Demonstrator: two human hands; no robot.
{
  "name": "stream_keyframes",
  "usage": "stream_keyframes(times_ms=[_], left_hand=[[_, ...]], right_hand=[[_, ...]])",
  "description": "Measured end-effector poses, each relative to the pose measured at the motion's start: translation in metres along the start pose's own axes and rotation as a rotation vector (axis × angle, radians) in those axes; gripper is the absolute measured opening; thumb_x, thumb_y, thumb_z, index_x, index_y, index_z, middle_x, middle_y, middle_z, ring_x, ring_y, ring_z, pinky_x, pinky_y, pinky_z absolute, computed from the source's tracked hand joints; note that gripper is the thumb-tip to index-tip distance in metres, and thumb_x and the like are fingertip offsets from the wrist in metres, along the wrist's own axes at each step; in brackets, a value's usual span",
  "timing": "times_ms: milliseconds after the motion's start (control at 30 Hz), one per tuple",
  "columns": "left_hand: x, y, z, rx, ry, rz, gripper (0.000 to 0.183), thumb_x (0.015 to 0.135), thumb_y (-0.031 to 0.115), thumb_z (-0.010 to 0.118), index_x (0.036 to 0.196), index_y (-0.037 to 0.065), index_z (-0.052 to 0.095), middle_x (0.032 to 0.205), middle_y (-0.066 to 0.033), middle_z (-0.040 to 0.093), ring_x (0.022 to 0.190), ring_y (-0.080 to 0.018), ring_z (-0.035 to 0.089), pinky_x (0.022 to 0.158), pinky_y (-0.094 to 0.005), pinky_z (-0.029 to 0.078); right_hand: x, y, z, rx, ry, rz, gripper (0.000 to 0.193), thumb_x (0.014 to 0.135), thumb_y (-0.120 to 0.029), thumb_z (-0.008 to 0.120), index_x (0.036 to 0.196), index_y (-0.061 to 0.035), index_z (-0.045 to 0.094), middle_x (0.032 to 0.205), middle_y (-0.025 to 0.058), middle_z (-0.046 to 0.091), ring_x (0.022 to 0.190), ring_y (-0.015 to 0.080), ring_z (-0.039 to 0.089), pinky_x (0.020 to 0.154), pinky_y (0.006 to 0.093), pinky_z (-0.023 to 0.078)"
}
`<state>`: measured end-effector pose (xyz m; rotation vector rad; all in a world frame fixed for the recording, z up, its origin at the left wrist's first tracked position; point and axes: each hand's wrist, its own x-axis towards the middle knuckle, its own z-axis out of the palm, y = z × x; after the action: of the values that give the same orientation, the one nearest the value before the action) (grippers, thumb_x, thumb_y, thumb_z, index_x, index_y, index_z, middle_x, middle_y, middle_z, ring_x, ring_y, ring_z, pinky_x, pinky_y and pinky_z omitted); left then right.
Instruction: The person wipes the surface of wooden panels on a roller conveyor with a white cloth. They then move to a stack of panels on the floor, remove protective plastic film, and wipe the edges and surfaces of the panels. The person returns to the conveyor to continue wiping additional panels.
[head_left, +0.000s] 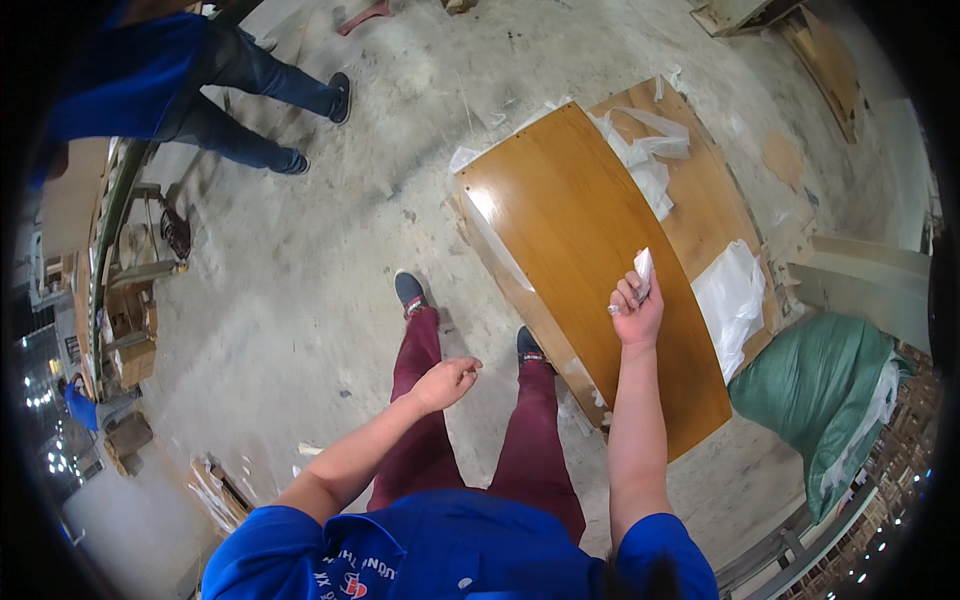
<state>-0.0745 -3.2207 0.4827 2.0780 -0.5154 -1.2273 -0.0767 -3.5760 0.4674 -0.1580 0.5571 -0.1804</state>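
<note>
My right hand [637, 310] is closed around a crumpled white piece of sheet, perhaps paper or thin foam [644, 268], with one end sticking up past the fingers. It is over a glossy brown wooden panel [570, 215], which lies slanted on the right. In front of my thighs, my left hand [447, 383] has its fingers curled together; whether anything is inside them is hidden. White wrapping sheet [655, 140] shows along the panel's far right side, and more white plastic [730, 295] lies beside its right edge.
Under the panel lies a wider wooden board [715, 195]. A green sack [820, 390] stands to the right. At the upper left another person [240, 85] in blue stands on the concrete floor [300, 260]. Cartons [130, 330] line the left side.
</note>
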Motion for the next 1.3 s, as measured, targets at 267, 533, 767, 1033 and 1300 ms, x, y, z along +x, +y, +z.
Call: stream_keyframes(times_ms=[267, 533, 767, 1033, 1300], left_hand=[[0.085, -0.085, -0.111, 0.054, -0.051, 0.141, 0.018, 0.087, 0.016, 0.048, 0.09, 0.0, 0.057, 0.088, -0.0182, 0.06, 0.088, -0.0355, 0.058, 0.079, -0.0426, 0.046], [0.146, -0.149, -0.137, 0.03, -0.049, 0.246, 0.018, 0.088, 0.018, 0.051, 0.084, 0.001, 0.055, 0.082, -0.016, 0.057, 0.082, -0.0349, 0.055, 0.072, -0.0426, 0.045], [0.192, -0.192, -0.162, 0.165, -0.193, 0.447, 0.016, 0.086, 0.019, 0.055, 0.088, 0.004, 0.055, 0.083, -0.0117, 0.054, 0.082, -0.0308, 0.054, 0.075, -0.0383, 0.044], [0.159, -0.202, -0.21, 0.34, -0.06, 0.522, 0.025, 0.083, 0.022, 0.061, 0.101, 0.006, 0.058, 0.097, -0.009, 0.057, 0.091, -0.0262, 0.053, 0.082, -0.0357, 0.044], [0.143, -0.217, -0.197, 0.457, -0.044, 0.422, 0.033, 0.083, 0.026, 0.061, 0.108, 0.005, 0.057, 0.103, -0.0099, 0.058, 0.097, -0.0263, 0.054, 0.087, -0.0356, 0.044]], right_hand=[[0.137, 0.077, 0.031, -0.252, 0.048, -0.127, 0.032, 0.099, -0.034, 0.034, 0.111, -0.0102, 0.051, 0.062, -0.0022, 0.038, 0.047, 0.0074, 0.029, 0.043, 0.0227, 0.025], [0.317, 0.135, -0.028, -0.513, 0.122, -0.296, 0.038, 0.097, -0.039, 0.037, 0.116, -0.0099, 0.052, 0.064, 0.0013, 0.044, 0.046, 0.0068, 0.03, 0.043, 0.0215, 0.026], [0.426, 0.116, -0.055, -1.026, 0.33, -0.693, 0.024, 0.09, -0.03, 0.056, 0.105, -0.0109, 0.06, 0.071, -0.0004, 0.054, 0.048, 0.0057, 0.042, 0.04, 0.0201, 0.032], [0.494, 0.074, -0.046, -1.322, 0.266, -1.221, 0.028, 0.089, -0.028, 0.057, 0.101, -0.0039, 0.063, 0.083, 0.0076, 0.064, 0.07, 0.0163, 0.059, 0.06, 0.0295, 0.048], [0.498, 0.074, -0.058, -1.719, 0.487, -1.359, 0.04, 0.089, -0.036, 0.049, 0.101, -0.0004, 0.063, 0.094, 0.0212, 0.065, 0.089, 0.0338, 0.062, 0.077, 0.0401, 0.047]])
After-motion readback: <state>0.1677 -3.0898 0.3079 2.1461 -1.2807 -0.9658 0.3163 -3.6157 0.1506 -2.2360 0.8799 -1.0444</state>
